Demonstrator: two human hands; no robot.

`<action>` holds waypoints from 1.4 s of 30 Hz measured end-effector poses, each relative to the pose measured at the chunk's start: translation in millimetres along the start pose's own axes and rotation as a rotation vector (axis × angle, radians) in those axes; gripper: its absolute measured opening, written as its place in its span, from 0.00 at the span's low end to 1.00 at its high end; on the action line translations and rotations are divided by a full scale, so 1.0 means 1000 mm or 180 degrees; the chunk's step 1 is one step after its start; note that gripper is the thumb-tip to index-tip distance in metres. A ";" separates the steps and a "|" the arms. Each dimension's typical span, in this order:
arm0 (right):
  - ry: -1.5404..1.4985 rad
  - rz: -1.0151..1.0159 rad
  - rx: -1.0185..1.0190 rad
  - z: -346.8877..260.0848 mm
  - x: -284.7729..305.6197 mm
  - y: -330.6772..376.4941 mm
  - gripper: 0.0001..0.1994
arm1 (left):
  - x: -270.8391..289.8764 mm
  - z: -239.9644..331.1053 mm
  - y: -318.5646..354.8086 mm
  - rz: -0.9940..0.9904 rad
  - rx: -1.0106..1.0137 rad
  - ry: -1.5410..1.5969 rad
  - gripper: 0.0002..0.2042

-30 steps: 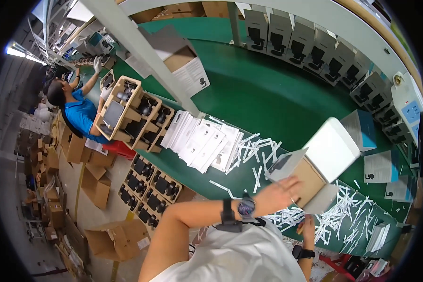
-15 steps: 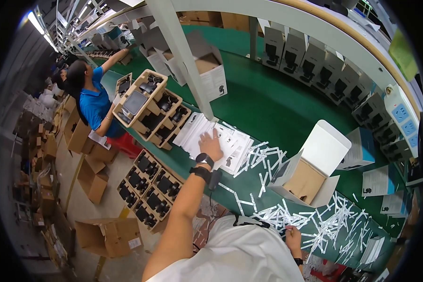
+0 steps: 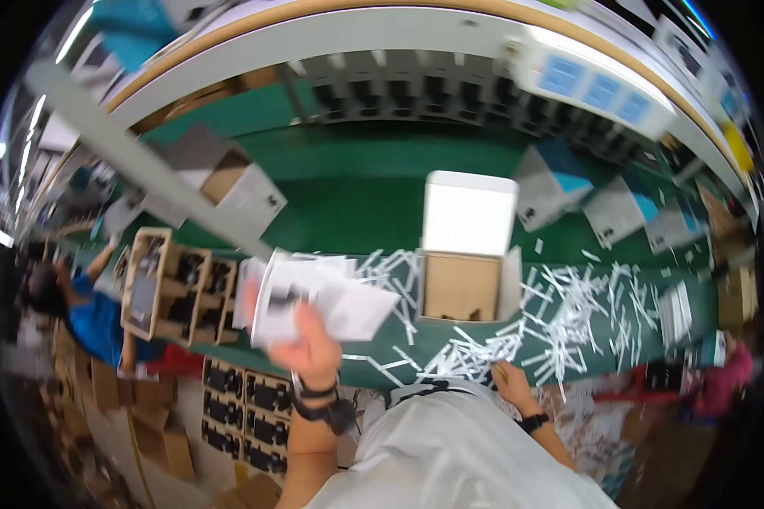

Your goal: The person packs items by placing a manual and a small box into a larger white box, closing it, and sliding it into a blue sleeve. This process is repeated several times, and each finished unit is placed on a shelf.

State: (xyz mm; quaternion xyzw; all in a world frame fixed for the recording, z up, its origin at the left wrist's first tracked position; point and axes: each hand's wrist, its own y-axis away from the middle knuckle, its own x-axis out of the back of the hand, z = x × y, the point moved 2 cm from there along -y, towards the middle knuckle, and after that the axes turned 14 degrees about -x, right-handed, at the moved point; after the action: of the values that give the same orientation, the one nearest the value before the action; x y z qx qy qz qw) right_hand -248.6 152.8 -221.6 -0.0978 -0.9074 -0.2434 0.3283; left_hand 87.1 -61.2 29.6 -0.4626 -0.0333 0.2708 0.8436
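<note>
white inside its raised lid, the open box (image 3: 470, 212) stands before us on the green bench (image 3: 339, 204), a brown cardboard insert (image 3: 460, 284) showing in it. to the box's left, well apart from it, we hold up a printed leaflet (image 3: 301, 278) in our left hand (image 3: 312, 348); the forearm rises from below, thumb pointing up across the paper. those fingers are closed on the leaflet, though blur hides how far they wrap around it. our right hand (image 3: 511, 383) sits low, nearer us than the box's right side, fingers curled; we cannot tell whether they grip anything. white strips (image 3: 573, 318) lie scattered on both sides of the box, and brown trays (image 3: 162, 284) stand far to its left.
</note>
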 end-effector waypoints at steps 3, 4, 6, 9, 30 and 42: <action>-0.0117 0.0217 0.0132 -0.019 -0.001 -0.007 0.14 | -0.037 0.032 0.029 0.0243 -0.0484 0.1577 0.24; -0.0183 0.0374 0.0254 -0.016 -0.001 -0.008 0.14 | -0.040 0.024 0.049 -0.0613 -0.1028 0.0674 0.24; -0.0410 0.0484 0.0253 -0.012 -0.003 -0.009 0.13 | -0.064 0.012 0.064 -0.1490 -0.1587 -0.0170 0.25; -0.0967 0.0398 -0.0214 -0.013 0.006 -0.007 0.12 | -0.081 -0.013 0.086 -0.1688 -0.1397 -0.0098 0.27; -0.2269 0.0166 0.0188 -0.168 0.113 -0.051 0.11 | -0.066 -0.019 0.096 -0.2472 0.0235 -0.0320 0.23; -0.0720 0.0615 0.1248 -0.205 0.099 -0.050 0.13 | -0.084 0.013 0.122 -0.4303 -0.1173 -0.0176 0.34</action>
State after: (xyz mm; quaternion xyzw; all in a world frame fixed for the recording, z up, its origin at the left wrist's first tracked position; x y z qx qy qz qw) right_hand -229.4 7.8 -40.1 -0.1452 -0.9547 -0.0177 0.2591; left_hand -40.4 -40.6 -44.4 -0.4689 -0.3805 -0.3116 0.7337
